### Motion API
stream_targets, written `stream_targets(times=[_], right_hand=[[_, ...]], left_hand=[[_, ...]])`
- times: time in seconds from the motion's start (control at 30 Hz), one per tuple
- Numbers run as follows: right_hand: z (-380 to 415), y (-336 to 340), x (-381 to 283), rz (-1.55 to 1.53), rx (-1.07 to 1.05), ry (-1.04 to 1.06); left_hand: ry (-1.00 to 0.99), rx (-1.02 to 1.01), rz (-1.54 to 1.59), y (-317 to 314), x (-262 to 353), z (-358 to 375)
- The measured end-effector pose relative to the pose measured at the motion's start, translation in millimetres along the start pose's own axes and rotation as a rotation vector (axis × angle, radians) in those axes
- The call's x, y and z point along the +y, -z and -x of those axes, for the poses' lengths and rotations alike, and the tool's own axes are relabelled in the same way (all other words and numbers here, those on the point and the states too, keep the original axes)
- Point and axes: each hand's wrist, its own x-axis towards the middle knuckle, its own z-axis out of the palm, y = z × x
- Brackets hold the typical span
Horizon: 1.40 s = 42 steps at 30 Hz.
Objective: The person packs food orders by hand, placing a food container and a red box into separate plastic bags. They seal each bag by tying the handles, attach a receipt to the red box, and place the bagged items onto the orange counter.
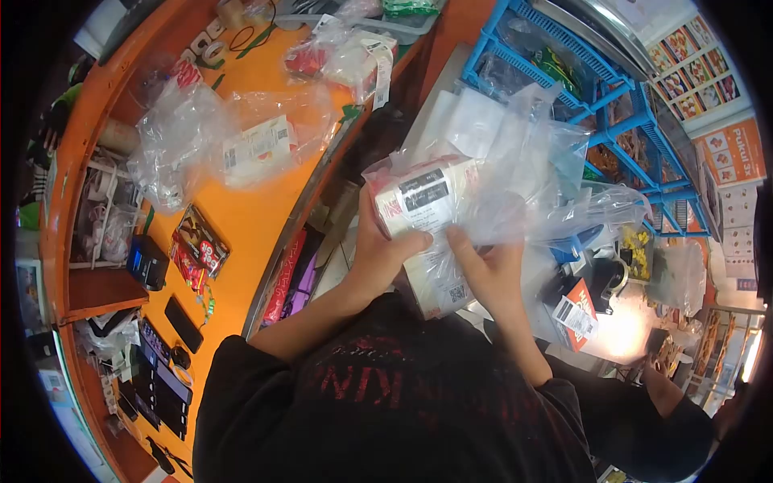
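In front of my chest I hold a clear plastic bag [503, 193] with a white and red food box [439, 278] inside it. A printed receipt label [425, 197] lies against the box's face. My left hand [378, 253] is wrapped round the left side of the box, its thumb pressed over the plastic. On the other side, my right hand [495, 270] is closed on the bag, thumb near the box's middle. Its fingers are mostly hidden behind the bag. The loose top of the bag spreads out to the right.
Bagged boxes with receipts [262, 149] lie on the orange counter [250, 233] at left, near a snack pack [200, 241] and a black phone [184, 324]. Blue baskets [555, 76] stand at right. An orange box [573, 314] and another person's arm [660, 390] are lower right.
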Motion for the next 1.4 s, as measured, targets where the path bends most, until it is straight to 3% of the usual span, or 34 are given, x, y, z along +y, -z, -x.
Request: stream_targets(times=[0.23,0.7,0.83,0.9,1.0,1.07,1.17,1.2,1.33,1.4], right_hand=[[-4,-2,-25,0.117,-0.131,0.022],[-13,-46,-29,0.139,-0.303,0.097],[-14,-71,-22,0.042,-0.574,0.125],[-12,-80,-16,0.129,-0.666,0.145],[-9,-88,-6,0.108,-0.648,0.125],[-7,-89,-1,0.120,-0.650,0.049],[-4,-87,10,0.118,-0.666,0.018],[-3,-87,11,0.118,-0.641,0.008],[2,-83,14,0.126,-0.630,-0.053],[5,-77,18,0.125,-0.557,-0.060]], left_hand=[[0.192,0.002,0.154,11,7,-3],[0.016,0.121,0.230,49,25,16],[-0.047,0.342,0.260,112,2,36],[-0.024,0.510,0.484,164,-19,52],[-0.048,0.668,0.528,224,-29,65],[0.090,0.938,0.384,250,-24,61],[-0.022,0.738,0.416,295,-26,32],[-0.116,0.648,0.494,278,-8,19],[-0.203,0.589,0.205,286,11,-36],[-0.220,1.075,-0.331,264,29,-56]])
